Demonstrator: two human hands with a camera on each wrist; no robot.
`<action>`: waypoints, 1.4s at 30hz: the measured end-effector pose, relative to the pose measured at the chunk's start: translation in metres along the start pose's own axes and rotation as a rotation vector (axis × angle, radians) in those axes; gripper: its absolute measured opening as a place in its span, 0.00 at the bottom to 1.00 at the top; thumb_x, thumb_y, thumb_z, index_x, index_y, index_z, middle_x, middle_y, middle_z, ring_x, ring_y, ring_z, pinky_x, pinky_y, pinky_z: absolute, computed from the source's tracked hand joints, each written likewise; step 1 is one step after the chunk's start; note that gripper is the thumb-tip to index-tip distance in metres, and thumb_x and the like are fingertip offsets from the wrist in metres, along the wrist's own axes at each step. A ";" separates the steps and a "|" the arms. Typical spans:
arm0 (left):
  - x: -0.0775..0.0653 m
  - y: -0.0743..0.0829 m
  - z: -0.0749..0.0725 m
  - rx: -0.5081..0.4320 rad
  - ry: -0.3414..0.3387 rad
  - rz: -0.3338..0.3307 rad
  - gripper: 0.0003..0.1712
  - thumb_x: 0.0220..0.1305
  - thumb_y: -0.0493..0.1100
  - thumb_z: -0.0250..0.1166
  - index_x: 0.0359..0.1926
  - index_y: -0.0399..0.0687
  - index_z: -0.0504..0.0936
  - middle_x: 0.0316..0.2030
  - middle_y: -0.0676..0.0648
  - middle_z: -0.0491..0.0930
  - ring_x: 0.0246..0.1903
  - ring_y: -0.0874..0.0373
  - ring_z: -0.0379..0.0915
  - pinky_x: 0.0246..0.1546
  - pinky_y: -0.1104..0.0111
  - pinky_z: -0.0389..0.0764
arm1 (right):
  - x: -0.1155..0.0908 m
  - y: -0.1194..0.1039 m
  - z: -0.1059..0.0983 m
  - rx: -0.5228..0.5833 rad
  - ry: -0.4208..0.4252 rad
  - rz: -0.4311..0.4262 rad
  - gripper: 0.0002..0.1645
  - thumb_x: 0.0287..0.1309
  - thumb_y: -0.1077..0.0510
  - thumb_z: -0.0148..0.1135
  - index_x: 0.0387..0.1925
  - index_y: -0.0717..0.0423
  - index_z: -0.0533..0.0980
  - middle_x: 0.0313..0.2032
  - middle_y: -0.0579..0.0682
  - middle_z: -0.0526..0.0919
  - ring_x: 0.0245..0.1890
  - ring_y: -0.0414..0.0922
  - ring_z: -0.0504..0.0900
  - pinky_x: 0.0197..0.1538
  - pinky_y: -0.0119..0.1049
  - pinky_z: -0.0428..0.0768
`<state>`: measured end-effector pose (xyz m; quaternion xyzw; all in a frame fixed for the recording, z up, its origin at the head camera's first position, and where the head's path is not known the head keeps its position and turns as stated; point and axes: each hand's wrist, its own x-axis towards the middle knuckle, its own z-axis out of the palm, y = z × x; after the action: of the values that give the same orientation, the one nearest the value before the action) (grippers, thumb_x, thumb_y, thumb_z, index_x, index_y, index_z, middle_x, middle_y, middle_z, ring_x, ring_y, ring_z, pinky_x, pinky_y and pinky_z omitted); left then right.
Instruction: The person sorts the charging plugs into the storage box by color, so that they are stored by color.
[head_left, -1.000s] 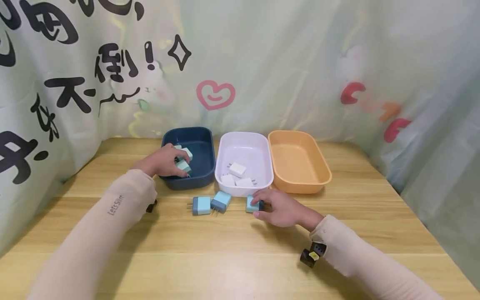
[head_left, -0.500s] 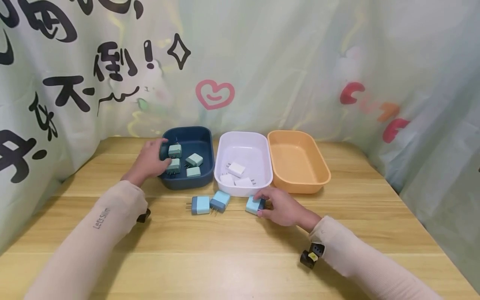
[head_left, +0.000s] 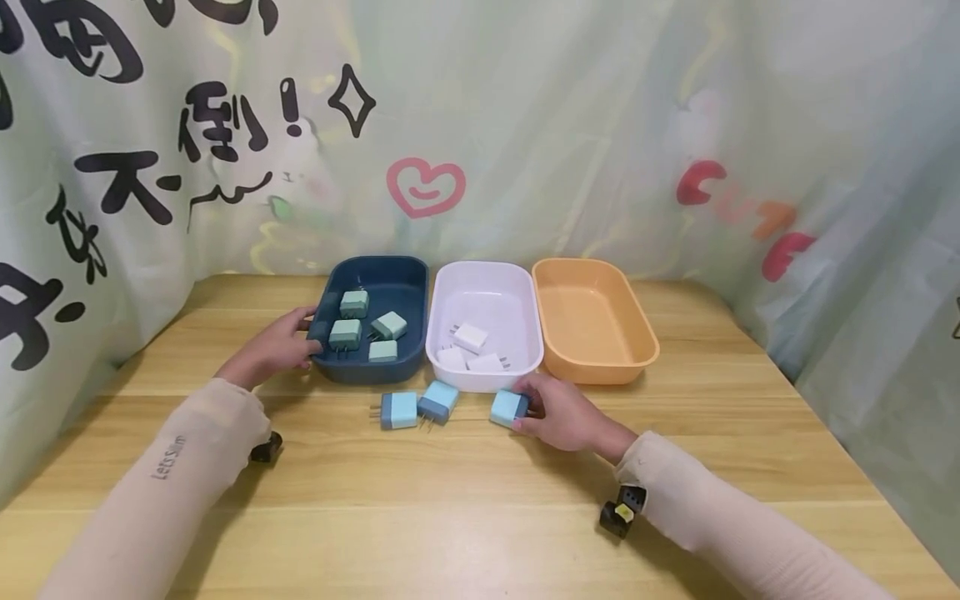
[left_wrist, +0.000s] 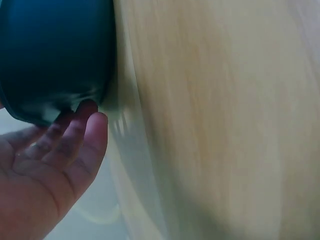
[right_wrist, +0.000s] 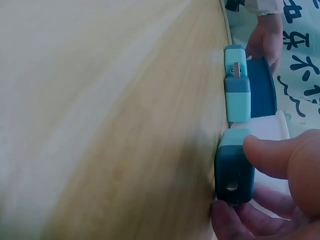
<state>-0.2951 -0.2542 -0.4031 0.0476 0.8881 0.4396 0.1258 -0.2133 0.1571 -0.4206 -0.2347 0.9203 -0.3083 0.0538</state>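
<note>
My left hand (head_left: 276, 343) is at the left side of the navy tray (head_left: 408, 287), its fingers touching the outer wall. In the left wrist view, those fingers (left_wrist: 92, 140) lie gently bent against the tray (left_wrist: 55, 55). Several pale green wall chargers (head_left: 345, 334) lie inside it. My right hand (head_left: 564, 414) pinches a light-blue and dark-blue wall charger (head_left: 507, 407) on the table, in front of the white tray (head_left: 486, 382). The right wrist view shows the thumb on top of this charger (right_wrist: 234, 167) and fingers below. Two similar blue chargers (head_left: 399, 410) lie to its left.
Several white chargers (head_left: 470, 337) sit in the white tray. An orange tray (head_left: 600, 321) stands to its right. Behind the wooden table (head_left: 465, 508) hangs a printed curtain (head_left: 540, 133).
My left hand has drawn back left from over the green chargers to the navy tray's outer side. The tray has shifted slightly. My right hand has closed its fingers on the blue charger.
</note>
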 end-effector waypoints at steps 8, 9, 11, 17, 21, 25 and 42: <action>-0.009 -0.008 -0.005 0.016 -0.042 0.082 0.42 0.68 0.37 0.58 0.74 0.34 0.45 0.64 0.25 0.56 0.36 0.51 0.77 0.39 0.61 0.81 | 0.001 -0.001 -0.007 0.060 -0.090 0.043 0.20 0.50 0.63 0.73 0.45 0.60 0.77 0.36 0.47 0.80 0.35 0.43 0.75 0.41 0.37 0.75; -0.010 -0.009 -0.006 0.004 -0.051 0.086 0.42 0.69 0.39 0.59 0.75 0.35 0.45 0.65 0.25 0.56 0.37 0.50 0.77 0.40 0.61 0.81 | 0.001 -0.001 -0.007 0.072 -0.097 0.055 0.20 0.49 0.63 0.74 0.44 0.60 0.77 0.36 0.47 0.80 0.35 0.43 0.75 0.41 0.37 0.75; -0.013 -0.011 -0.008 -0.020 -0.065 0.085 0.44 0.70 0.43 0.60 0.75 0.39 0.44 0.66 0.26 0.55 0.41 0.47 0.78 0.43 0.59 0.81 | 0.001 -0.002 -0.008 0.100 -0.114 0.067 0.21 0.48 0.63 0.75 0.45 0.61 0.76 0.37 0.47 0.80 0.36 0.43 0.75 0.42 0.38 0.75; -0.020 -0.014 -0.012 -0.080 -0.111 0.098 0.48 0.70 0.49 0.60 0.77 0.46 0.39 0.70 0.27 0.48 0.57 0.35 0.69 0.51 0.52 0.78 | 0.002 -0.002 -0.010 0.177 -0.158 0.089 0.24 0.46 0.64 0.76 0.45 0.63 0.75 0.36 0.49 0.79 0.36 0.45 0.75 0.42 0.38 0.76; -0.019 -0.011 -0.013 -0.075 -0.131 0.105 0.47 0.70 0.48 0.60 0.77 0.45 0.39 0.70 0.27 0.47 0.56 0.35 0.70 0.50 0.52 0.78 | 0.003 0.000 -0.013 0.241 -0.167 0.130 0.25 0.44 0.65 0.76 0.44 0.63 0.74 0.37 0.52 0.78 0.38 0.47 0.76 0.43 0.39 0.76; -0.017 -0.006 -0.015 -0.062 -0.165 0.098 0.45 0.72 0.44 0.57 0.76 0.41 0.39 0.71 0.26 0.45 0.56 0.35 0.69 0.48 0.53 0.79 | 0.003 0.003 -0.015 0.298 -0.182 0.159 0.27 0.44 0.65 0.76 0.48 0.64 0.74 0.40 0.53 0.77 0.40 0.48 0.76 0.44 0.39 0.75; -0.024 -0.003 -0.017 -0.078 -0.228 0.061 0.54 0.65 0.42 0.66 0.76 0.43 0.36 0.70 0.25 0.42 0.55 0.36 0.68 0.42 0.57 0.82 | 0.005 -0.003 -0.035 0.639 -0.280 0.184 0.24 0.54 0.70 0.61 0.54 0.75 0.70 0.45 0.62 0.72 0.39 0.50 0.78 0.46 0.48 0.81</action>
<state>-0.2760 -0.2736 -0.3914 0.1193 0.8485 0.4690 0.2141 -0.2251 0.1715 -0.3904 -0.1620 0.7784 -0.5392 0.2777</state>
